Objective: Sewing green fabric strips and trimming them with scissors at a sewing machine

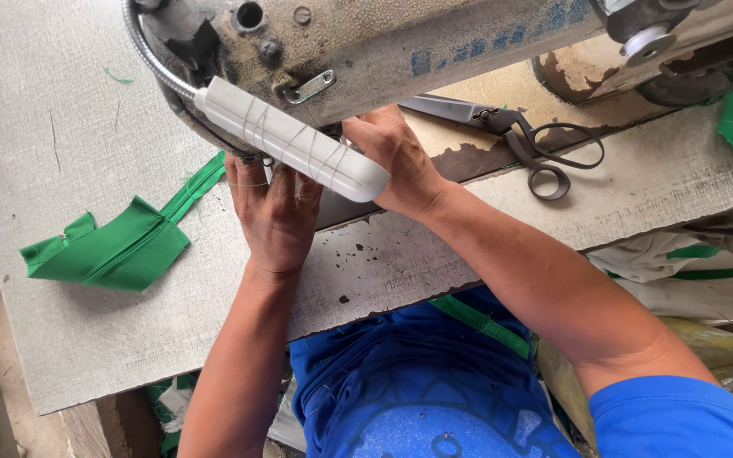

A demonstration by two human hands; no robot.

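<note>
We see a sewing machine [400, 42] of painted metal, its cream coat worn, chipped and stained, with faded blue patches; its lamp [294, 140] is smooth white plastic, slightly glossy, wound with thin thread, on a ribbed shiny metal gooseneck [148, 59]; the green cloth [116, 246] looks matt and finely woven, folded with stitched seams; the bench [61, 127] has a grey, rough, grainy matt top, its coating flaked near the machine to bare brown board; the scissors [519, 140] are dark, dull metal; our left hand [275, 212] and right hand [396, 157] are bare; the blue shirt [400, 382] is soft matt fabric.
</note>
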